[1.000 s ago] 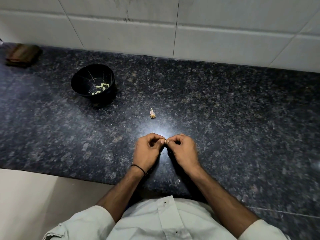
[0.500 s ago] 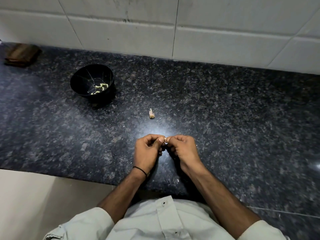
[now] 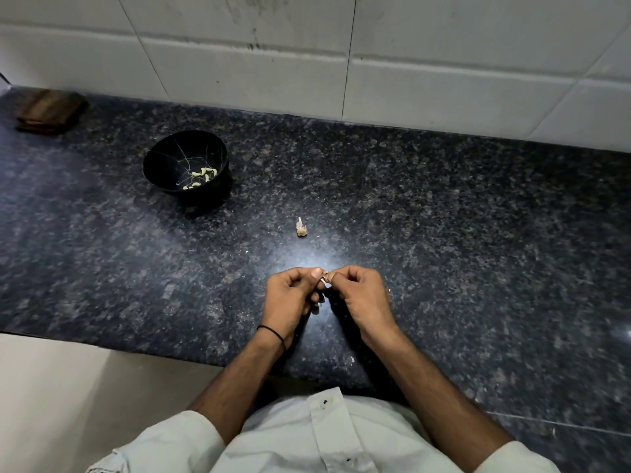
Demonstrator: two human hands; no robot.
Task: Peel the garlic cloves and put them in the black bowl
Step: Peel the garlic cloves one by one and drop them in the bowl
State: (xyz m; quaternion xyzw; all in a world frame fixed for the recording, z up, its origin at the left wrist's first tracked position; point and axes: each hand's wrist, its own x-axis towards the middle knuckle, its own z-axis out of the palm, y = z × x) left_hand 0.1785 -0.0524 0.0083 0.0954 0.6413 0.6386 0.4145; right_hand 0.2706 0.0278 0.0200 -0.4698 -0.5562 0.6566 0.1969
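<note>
**A:** Where are the hands?

**B:** Both are low over the near middle of the bench (image 3: 444, 216), knuckles up and fingertips meeting. The left hand (image 3: 290, 298) and the right hand (image 3: 365, 298) are both curled, and each pinches the same garlic clove (image 3: 325, 275) from its own side.

**A:** How much of the clove shows?

**B:** Only a small pale-brown bit between the fingertips, with a fleck of white skin just under it. I cannot tell how much of it is peeled.

**A:** And the bowl?

**B:** The black bowl (image 3: 167, 158) stands on the bench, far and to the left of the hands, well apart from them. A few peeled cloves (image 3: 204, 173) lie in its bottom, pale yellow-green, towards its right side.

**A:** Anything between the bowl and the hands?

**B:** One loose piece of garlic (image 3: 301, 228) lies on the bench just beyond the hands, in its skin by the look of it. It touches nothing. A tiny white scrap (image 3: 353, 359) lies nearer the bench's front edge, beside the right forearm.

**A:** What else is there?

**B:** A brown wooden block (image 3: 49, 110) sits in the far left corner against the white tiled wall (image 3: 409, 80). The left wrist has a thin black band (image 3: 271, 331), and the person wears a white shirt (image 3: 307, 435) with the sleeves pushed up.
</note>
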